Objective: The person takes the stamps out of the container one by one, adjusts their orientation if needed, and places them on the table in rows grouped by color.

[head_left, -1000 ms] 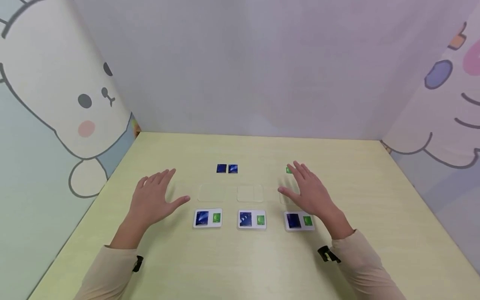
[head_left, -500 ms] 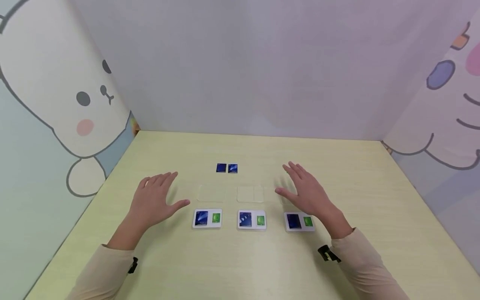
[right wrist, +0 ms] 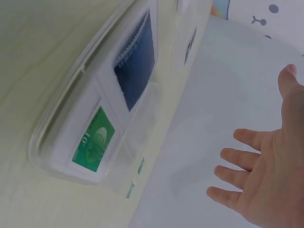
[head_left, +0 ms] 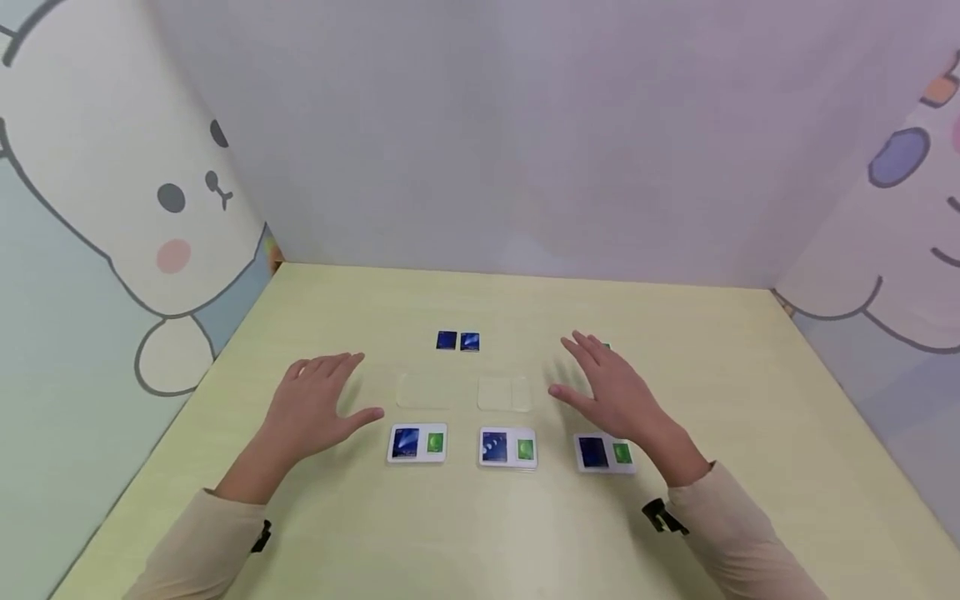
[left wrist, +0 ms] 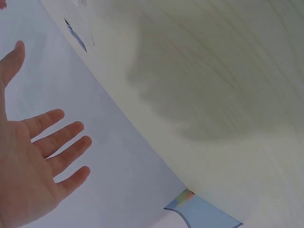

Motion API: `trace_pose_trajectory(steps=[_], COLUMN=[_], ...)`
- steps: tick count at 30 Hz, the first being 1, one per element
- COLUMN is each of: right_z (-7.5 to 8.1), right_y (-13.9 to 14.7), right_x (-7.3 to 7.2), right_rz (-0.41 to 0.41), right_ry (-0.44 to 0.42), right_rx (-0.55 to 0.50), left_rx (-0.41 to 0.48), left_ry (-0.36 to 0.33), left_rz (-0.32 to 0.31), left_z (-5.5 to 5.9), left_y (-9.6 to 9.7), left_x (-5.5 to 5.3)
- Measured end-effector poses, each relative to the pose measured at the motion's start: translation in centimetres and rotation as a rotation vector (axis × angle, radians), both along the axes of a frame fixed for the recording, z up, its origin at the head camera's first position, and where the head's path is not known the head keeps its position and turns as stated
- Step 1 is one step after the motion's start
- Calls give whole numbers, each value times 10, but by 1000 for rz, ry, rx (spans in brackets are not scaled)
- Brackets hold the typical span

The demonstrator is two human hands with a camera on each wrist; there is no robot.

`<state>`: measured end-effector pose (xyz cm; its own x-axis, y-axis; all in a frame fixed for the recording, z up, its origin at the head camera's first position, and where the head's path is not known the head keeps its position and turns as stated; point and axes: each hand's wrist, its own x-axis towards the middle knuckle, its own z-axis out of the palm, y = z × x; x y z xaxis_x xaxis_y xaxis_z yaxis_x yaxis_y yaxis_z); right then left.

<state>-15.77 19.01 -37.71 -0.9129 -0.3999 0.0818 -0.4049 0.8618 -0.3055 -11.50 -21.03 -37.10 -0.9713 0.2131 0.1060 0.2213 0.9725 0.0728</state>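
Cases, round-cornered, clear-rimmed, on grained table, near left hand and right hand, both empty, fingers spread.

Below the fingers we find a pale yellow tabletop; beyond them, a plain lilac-grey backdrop. To the left of the fingers we see a cartoon animal (with a pink cheek) on a pale-blue side panel; to their right, a second outlined cartoon figure.
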Motion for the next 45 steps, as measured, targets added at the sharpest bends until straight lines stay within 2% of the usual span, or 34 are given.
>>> trace_pose_trajectory(steps=[9,15,34,40,45], right_z=[4,5,3,-1,-4], right_y=[1,-2,-13,-14,-16], right_x=[1,-1,1,2,1], right_rz=[7,11,25,52,63], right_ry=[26,-14,-7,13,8], right_rx=[4,2,35,38,34], left_rx=[-9,4,-3,9,33], left_ry=[0,-5,-20,-26,-64], left_rz=[-28,-59,-72,-106,-144], left_z=[1,-3,-7,-8,-9], left_y=[1,0,3,5,6], left_x=[1,3,9,10,10])
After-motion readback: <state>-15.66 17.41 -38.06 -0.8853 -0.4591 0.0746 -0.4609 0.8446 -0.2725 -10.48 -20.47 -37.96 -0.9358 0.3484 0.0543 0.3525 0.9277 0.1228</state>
